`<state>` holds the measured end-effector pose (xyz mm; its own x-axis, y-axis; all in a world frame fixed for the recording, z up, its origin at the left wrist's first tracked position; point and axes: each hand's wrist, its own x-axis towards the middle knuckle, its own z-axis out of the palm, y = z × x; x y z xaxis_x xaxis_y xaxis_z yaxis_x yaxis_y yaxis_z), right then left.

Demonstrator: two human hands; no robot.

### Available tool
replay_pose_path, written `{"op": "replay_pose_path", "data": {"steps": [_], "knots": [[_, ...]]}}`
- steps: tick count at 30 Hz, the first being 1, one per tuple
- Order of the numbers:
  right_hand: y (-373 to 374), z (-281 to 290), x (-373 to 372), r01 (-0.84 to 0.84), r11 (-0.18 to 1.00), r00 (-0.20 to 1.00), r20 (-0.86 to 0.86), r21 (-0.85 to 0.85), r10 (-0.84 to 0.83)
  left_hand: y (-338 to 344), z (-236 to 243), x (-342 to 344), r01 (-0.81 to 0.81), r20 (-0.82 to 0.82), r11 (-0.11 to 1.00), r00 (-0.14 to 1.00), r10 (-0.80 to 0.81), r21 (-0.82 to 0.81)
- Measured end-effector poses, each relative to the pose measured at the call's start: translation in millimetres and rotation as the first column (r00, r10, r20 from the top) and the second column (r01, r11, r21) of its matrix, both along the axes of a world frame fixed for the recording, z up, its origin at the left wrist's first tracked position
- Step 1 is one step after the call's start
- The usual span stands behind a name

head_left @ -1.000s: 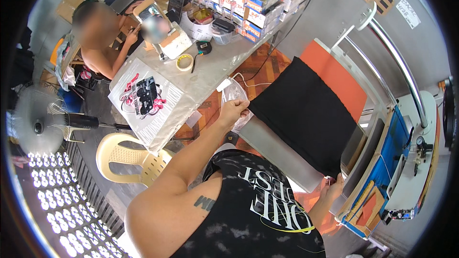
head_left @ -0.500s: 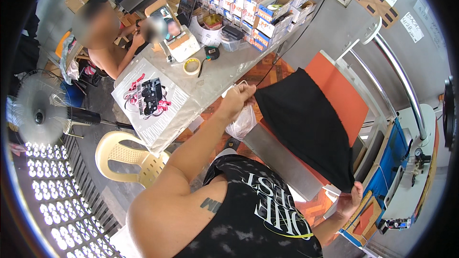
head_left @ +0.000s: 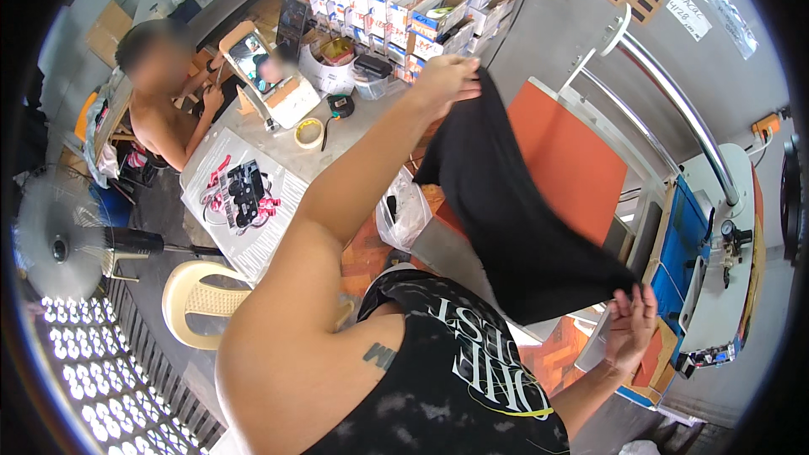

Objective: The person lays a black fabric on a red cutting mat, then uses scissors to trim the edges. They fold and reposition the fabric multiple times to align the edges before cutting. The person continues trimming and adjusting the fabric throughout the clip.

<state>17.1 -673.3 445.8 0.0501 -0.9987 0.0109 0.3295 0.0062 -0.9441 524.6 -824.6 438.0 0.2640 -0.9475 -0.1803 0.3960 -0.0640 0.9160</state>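
Observation:
A piece of black cloth [head_left: 514,211] is stretched between my two hands, lifted and hanging in a curve above an orange-red pad [head_left: 569,173]. My left hand [head_left: 452,84] pinches its far upper corner, with the arm reaching out. At the near right, my right hand [head_left: 630,329] grips the other corner between thumb and fingers. The cloth's lower edge sags toward a grey metal plate [head_left: 447,257] beside the pad. The cloth covers part of the pad and plate.
A machine with curved chrome bars [head_left: 674,97] and a blue frame [head_left: 677,240] stands right. On the left, a table [head_left: 261,118] carries tape, a tape measure and stacked boxes [head_left: 396,13]. A person [head_left: 164,101] sits beyond it. A cream chair [head_left: 198,303] and fan [head_left: 59,244] stand nearby.
Both hands have risen, the left one farther. The cloth has come up off the orange-red pad and now hangs loosely between them. The view has shifted slightly.

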Motion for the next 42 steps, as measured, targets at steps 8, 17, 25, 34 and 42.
{"op": "replay_pose_path", "data": {"steps": [8,17,25,34,42], "knots": [[41,54,-21,-0.100,0.901,0.964,-0.265,-0.423,-0.017,-110,65,-58,0.048,-0.092,0.952,0.993,-0.079,-0.304],[34,-70,138,-0.147,0.923,0.781,-0.531,0.355,0.329,21,67,-118,0.394,0.617,0.658,0.775,0.137,-0.641],[28,-128,161,-0.333,0.926,0.507,-0.795,0.175,0.332,170,147,-117,0.132,0.092,0.048,0.866,-0.491,-0.990],[22,-138,167,-0.472,0.881,0.441,-0.857,0.030,0.266,210,180,-132,0.192,0.205,-0.091,0.750,-0.629,-0.977],[19,-130,156,-0.490,0.872,0.462,-0.845,0.010,0.270,212,184,-144,0.244,0.225,-0.074,0.682,-0.695,-0.967]]}}
